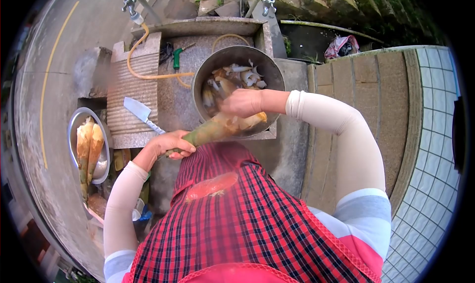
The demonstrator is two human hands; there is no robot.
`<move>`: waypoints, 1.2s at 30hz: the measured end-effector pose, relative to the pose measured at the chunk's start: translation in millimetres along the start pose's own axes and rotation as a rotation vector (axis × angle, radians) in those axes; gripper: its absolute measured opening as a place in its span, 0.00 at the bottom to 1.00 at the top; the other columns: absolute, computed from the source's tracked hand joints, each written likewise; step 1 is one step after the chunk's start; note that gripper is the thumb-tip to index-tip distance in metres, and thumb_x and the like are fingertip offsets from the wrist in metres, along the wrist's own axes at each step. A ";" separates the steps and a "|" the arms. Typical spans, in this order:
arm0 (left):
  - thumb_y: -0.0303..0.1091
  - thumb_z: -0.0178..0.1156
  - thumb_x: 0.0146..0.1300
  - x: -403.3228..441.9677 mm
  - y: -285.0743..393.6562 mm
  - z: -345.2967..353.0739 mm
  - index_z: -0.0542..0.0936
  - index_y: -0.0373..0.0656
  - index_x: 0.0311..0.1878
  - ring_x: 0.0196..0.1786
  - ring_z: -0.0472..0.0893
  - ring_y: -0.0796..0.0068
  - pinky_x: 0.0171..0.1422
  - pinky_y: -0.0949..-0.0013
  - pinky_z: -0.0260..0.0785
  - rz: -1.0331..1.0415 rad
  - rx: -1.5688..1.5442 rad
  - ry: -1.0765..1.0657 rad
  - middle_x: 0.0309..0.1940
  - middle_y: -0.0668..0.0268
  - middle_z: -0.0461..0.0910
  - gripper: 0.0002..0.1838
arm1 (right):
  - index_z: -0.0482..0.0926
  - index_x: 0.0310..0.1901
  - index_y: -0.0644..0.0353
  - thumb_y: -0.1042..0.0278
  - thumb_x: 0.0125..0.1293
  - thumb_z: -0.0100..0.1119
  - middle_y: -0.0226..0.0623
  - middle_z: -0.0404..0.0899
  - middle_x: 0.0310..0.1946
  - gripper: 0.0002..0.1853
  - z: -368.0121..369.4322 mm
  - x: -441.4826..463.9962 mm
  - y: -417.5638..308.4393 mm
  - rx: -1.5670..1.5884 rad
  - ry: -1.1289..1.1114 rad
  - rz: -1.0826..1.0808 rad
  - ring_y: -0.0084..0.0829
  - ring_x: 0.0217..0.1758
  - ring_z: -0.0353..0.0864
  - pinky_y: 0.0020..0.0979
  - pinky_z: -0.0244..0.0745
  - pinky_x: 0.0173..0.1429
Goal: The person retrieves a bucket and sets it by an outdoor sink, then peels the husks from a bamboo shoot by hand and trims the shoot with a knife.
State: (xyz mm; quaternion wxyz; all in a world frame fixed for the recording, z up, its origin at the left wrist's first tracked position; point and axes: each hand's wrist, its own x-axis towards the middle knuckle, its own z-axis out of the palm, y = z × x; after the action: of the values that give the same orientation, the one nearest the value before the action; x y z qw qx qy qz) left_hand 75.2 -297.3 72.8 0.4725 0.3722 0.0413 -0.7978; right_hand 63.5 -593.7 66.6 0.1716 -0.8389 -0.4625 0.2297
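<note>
While my left hand (173, 143) grasps the bamboo shoot (210, 130) by its narrow green end, the thick end extends over the near rim of the pot (273, 69). My right hand (242, 103) is curled above the pot; blur prevents me from telling whether it grips anything. A knife (136, 108) lies on the ribbed desk (131, 87).

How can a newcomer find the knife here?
Find the big metal pot. Left of it is a ribbed slab, on which the knife lies near the left hand. Unlike the yellow hose and green nozzle nearby, it has a broad, flat blade.
</note>
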 end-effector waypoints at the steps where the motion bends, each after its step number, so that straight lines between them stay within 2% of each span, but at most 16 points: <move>1: 0.25 0.57 0.57 0.1 -0.9 -0.9 0.65 0.42 0.44 0.09 0.61 0.84 0.10 0.79 0.50 0.006 -0.024 0.001 0.17 0.69 0.64 0.14 | 0.77 0.29 0.63 0.73 0.50 0.55 0.43 0.80 0.28 0.05 -5.0 0.6 2.2 0.054 0.015 0.027 0.46 0.35 0.80 0.42 0.74 0.39; 7: 0.25 0.59 0.56 2.6 0.2 -0.9 0.65 0.41 0.47 0.10 0.61 0.84 0.10 0.79 0.50 0.028 -0.067 0.000 0.18 0.68 0.64 0.17 | 0.80 0.31 0.62 0.75 0.52 0.50 0.46 0.80 0.28 0.08 -9.2 4.2 25.2 0.280 0.051 0.308 0.46 0.35 0.80 0.39 0.74 0.40; 11: 0.25 0.59 0.55 2.3 -1.0 1.5 0.64 0.41 0.48 0.10 0.62 0.83 0.11 0.79 0.51 0.043 -0.026 -0.014 0.17 0.69 0.64 0.19 | 0.81 0.33 0.61 0.76 0.52 0.51 0.46 0.81 0.30 0.09 18.9 -9.0 65.0 0.428 0.368 0.700 0.46 0.37 0.80 0.38 0.75 0.42; 13: 0.25 0.60 0.54 4.0 -1.9 4.1 0.64 0.41 0.49 0.11 0.62 0.83 0.11 0.79 0.51 0.063 -0.023 -0.012 0.17 0.69 0.64 0.20 | 0.81 0.34 0.62 0.77 0.50 0.53 0.48 0.81 0.31 0.10 21.0 -20.9 82.7 0.298 0.484 0.901 0.46 0.38 0.80 0.38 0.75 0.43; 14: 0.25 0.60 0.54 5.7 -4.8 2.8 0.64 0.41 0.50 0.10 0.61 0.83 0.11 0.79 0.51 0.070 -0.028 0.002 0.18 0.68 0.64 0.21 | 0.81 0.33 0.62 0.79 0.48 0.53 0.49 0.81 0.31 0.10 26.6 -26.1 86.9 0.305 0.516 0.885 0.47 0.39 0.80 0.38 0.75 0.43; 17: 0.25 0.61 0.53 9.7 -9.7 -1.1 0.64 0.41 0.52 0.10 0.62 0.83 0.11 0.79 0.53 0.076 -0.028 0.016 0.18 0.68 0.65 0.24 | 0.81 0.33 0.62 0.81 0.47 0.53 0.49 0.81 0.32 0.10 28.2 -28.2 81.3 0.186 0.356 0.837 0.47 0.39 0.80 0.38 0.75 0.43; 18: 0.25 0.62 0.52 9.8 -11.7 -0.5 0.64 0.41 0.52 0.10 0.62 0.83 0.11 0.79 0.53 0.085 -0.015 0.020 0.18 0.68 0.66 0.24 | 0.82 0.33 0.61 0.81 0.47 0.52 0.49 0.81 0.31 0.11 32.1 -28.9 85.2 0.267 0.393 0.774 0.46 0.38 0.80 0.38 0.75 0.43; 21: 0.26 0.64 0.51 11.6 -16.5 1.4 0.65 0.41 0.51 0.11 0.65 0.82 0.13 0.77 0.55 0.110 0.065 0.074 0.19 0.68 0.68 0.25 | 0.82 0.32 0.59 0.77 0.45 0.56 0.44 0.82 0.31 0.11 35.6 -30.8 94.6 0.440 0.250 0.880 0.45 0.39 0.81 0.38 0.75 0.45; 23: 0.26 0.65 0.51 14.7 -24.9 4.0 0.66 0.42 0.51 0.12 0.65 0.82 0.14 0.77 0.56 0.139 0.137 0.149 0.19 0.69 0.69 0.24 | 0.83 0.30 0.58 0.77 0.46 0.54 0.45 0.82 0.31 0.10 33.7 -34.7 83.3 0.388 0.268 0.898 0.45 0.38 0.81 0.38 0.75 0.44; 24: 0.30 0.64 0.53 13.1 -25.6 13.4 0.67 0.41 0.45 0.13 0.66 0.84 0.14 0.78 0.56 0.172 0.229 0.226 0.19 0.70 0.69 0.19 | 0.83 0.29 0.58 0.77 0.47 0.53 0.46 0.82 0.31 0.09 30.0 -35.9 77.5 0.360 0.277 0.905 0.44 0.38 0.81 0.39 0.76 0.43; 27: 0.31 0.64 0.53 17.2 -37.8 24.4 0.68 0.43 0.46 0.13 0.65 0.86 0.14 0.79 0.56 0.242 0.418 0.370 0.21 0.71 0.70 0.19 | 0.84 0.29 0.55 0.73 0.48 0.55 0.44 0.82 0.33 0.08 33.7 -39.3 79.9 0.257 0.315 1.047 0.44 0.39 0.81 0.39 0.76 0.44; 28: 0.34 0.65 0.50 13.5 -35.7 32.0 0.70 0.43 0.44 0.18 0.70 0.80 0.22 0.75 0.63 0.227 0.491 0.410 0.23 0.68 0.72 0.20 | 0.84 0.29 0.54 0.72 0.49 0.54 0.44 0.82 0.33 0.09 31.3 -42.8 81.8 0.210 0.337 1.156 0.43 0.40 0.81 0.38 0.76 0.44; 31: 0.34 0.66 0.48 27.7 -54.1 27.1 0.71 0.41 0.42 0.28 0.75 0.74 0.34 0.70 0.68 0.660 0.883 0.546 0.26 0.64 0.74 0.20 | 0.84 0.37 0.52 0.74 0.51 0.55 0.42 0.83 0.34 0.12 21.2 -57.7 106.8 0.670 0.344 1.234 0.40 0.39 0.82 0.37 0.76 0.45; 32: 0.35 0.66 0.46 26.1 -59.1 26.7 0.71 0.39 0.40 0.36 0.75 0.71 0.43 0.67 0.67 0.508 0.792 0.553 0.29 0.61 0.74 0.19 | 0.83 0.42 0.52 0.71 0.51 0.59 0.41 0.83 0.37 0.14 24.5 -56.7 108.9 0.733 0.357 1.168 0.37 0.41 0.82 0.35 0.75 0.47; 35: 0.34 0.65 0.47 26.8 -61.7 27.7 0.71 0.39 0.40 0.35 0.76 0.69 0.42 0.67 0.68 0.481 0.777 0.566 0.30 0.58 0.75 0.19 | 0.82 0.45 0.53 0.66 0.51 0.64 0.41 0.82 0.39 0.17 -2.6 -46.1 82.0 0.441 0.323 0.964 0.36 0.44 0.81 0.33 0.74 0.50; 36: 0.34 0.65 0.47 27.1 -62.0 28.5 0.71 0.39 0.41 0.36 0.76 0.67 0.42 0.66 0.68 0.487 0.784 0.569 0.30 0.57 0.75 0.19 | 0.81 0.47 0.55 0.59 0.51 0.65 0.42 0.82 0.41 0.20 -6.6 -44.1 79.3 0.381 0.314 0.915 0.37 0.46 0.81 0.32 0.73 0.52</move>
State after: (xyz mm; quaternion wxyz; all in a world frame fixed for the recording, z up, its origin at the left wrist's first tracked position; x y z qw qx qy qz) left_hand 3.2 -294.7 58.4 0.4395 0.7207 -0.2206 -0.4886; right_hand 101.8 -672.6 42.4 0.2706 -0.9336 0.0327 0.2325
